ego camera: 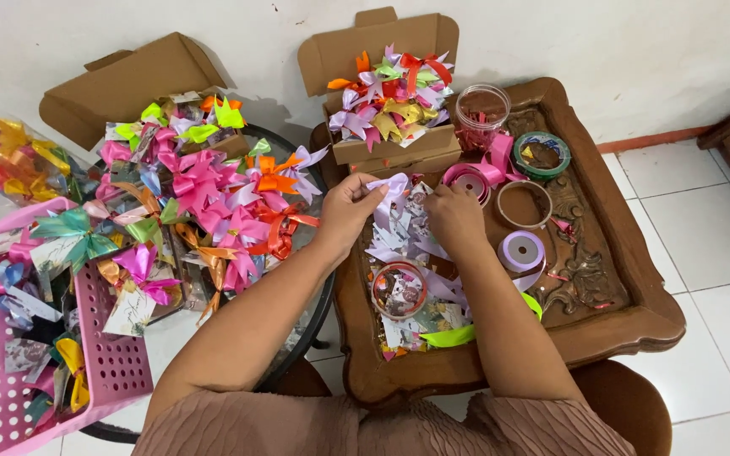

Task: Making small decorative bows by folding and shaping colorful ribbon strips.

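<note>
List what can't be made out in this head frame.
- Left hand and right hand: grip on the lilac ribbon is hidden by their backs.
- Pink basket: cut off by the left and bottom edges.
- Clear jar: contents too small to tell.
- Cards under the hands: print too small.
- Bag of bows: blurred, cut off at the left edge.

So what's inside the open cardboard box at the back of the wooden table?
The cardboard box holds a heap of ribbon bows in orange, red, lilac, gold and green. Whatever lies beneath the bows is covered.
</note>
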